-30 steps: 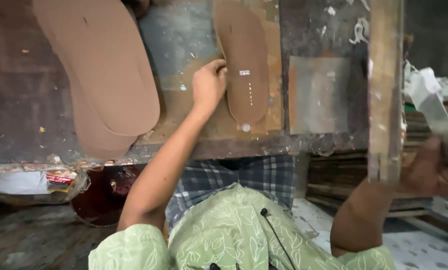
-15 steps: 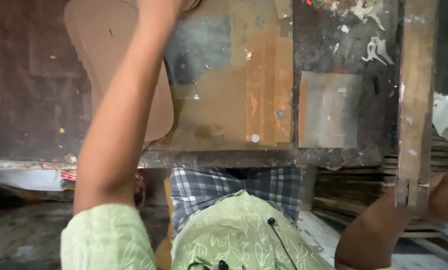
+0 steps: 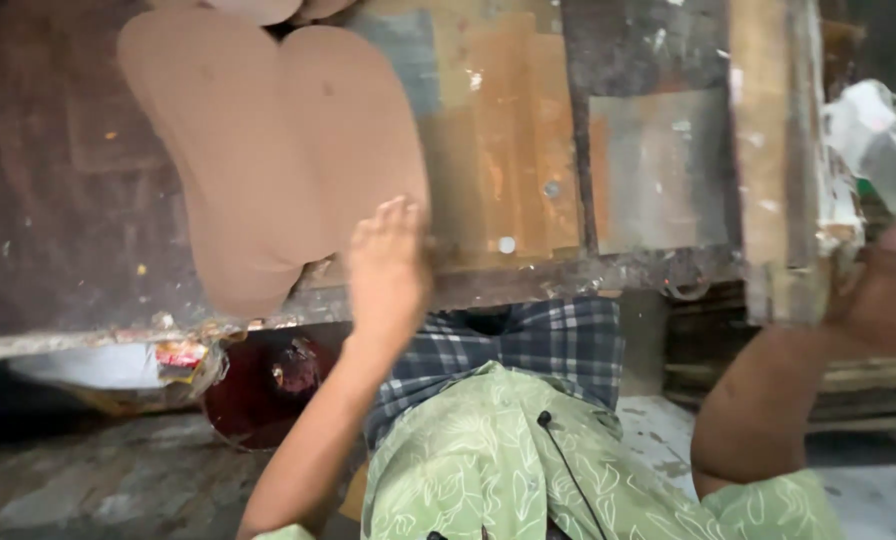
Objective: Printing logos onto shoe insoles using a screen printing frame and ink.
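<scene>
Soles, two brown foot-shaped cutouts, are laid side by side on the tabletop, overlapping a bit along the inner edge, toes toward 12 o'clock and heels toward 6. They sit at roughly 10 o'clock from the middle of the view, heels close to the front edge, probably so they stay within easy reach and flat on the board.

Left hand is blurred, fingers spread and loosely extended, nothing pinched as far as can be told. It's hovering right at the front edge of the tabletop, just beside the heel of the right-hand sole at about 5 o'clock from it; whether it's actually touching the sole can't be told because of the blur.

Right hand is off at 3 o'clock, wrapped around something near the wooden post on the tabletop's right side. A crumpled clear plastic thing is seen just above it, but whether that's what's gripped or the post edge is being held can't be told. Looks like a bracing sort of grip, judged from the bent arm.

Patchy metal sheets are nailed over the tabletop middle, likely as a hard work surface. A checked cloth and green patterned shirt are seen below the edge at 6 o'clock.
</scene>
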